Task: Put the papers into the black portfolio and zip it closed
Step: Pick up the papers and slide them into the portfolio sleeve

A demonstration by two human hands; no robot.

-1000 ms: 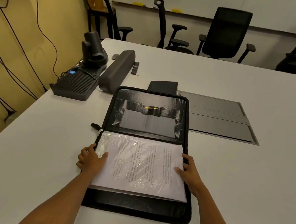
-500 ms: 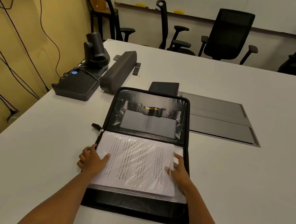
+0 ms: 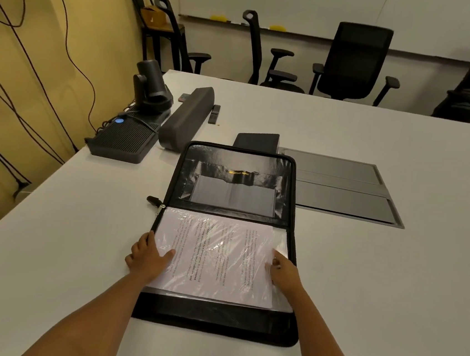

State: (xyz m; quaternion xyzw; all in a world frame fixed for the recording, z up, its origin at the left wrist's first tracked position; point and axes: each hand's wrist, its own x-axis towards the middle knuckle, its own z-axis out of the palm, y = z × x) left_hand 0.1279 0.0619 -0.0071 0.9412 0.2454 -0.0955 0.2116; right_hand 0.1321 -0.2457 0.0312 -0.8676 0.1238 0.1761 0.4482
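The black portfolio (image 3: pixel 229 235) lies unzipped and spread flat on the white surface (image 3: pixel 376 279), its lid toward 12 o'clock, so the papers (image 3: pixel 213 259) can sit squarely in the near half. The left hand (image 3: pixel 148 257) at 9 o'clock and the right hand (image 3: pixel 284 273) at 3 o'clock rest loosely open, fingers pressing the sheet edges, probably aligning them.

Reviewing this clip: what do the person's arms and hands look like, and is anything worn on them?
Both forearms are bare up to the frame's lower edge, with no sleeves visible. The left hand and right hand wear no gloves, and no watch, bracelet or ring shows on the visible parts. No cables or markings are attached to either arm.
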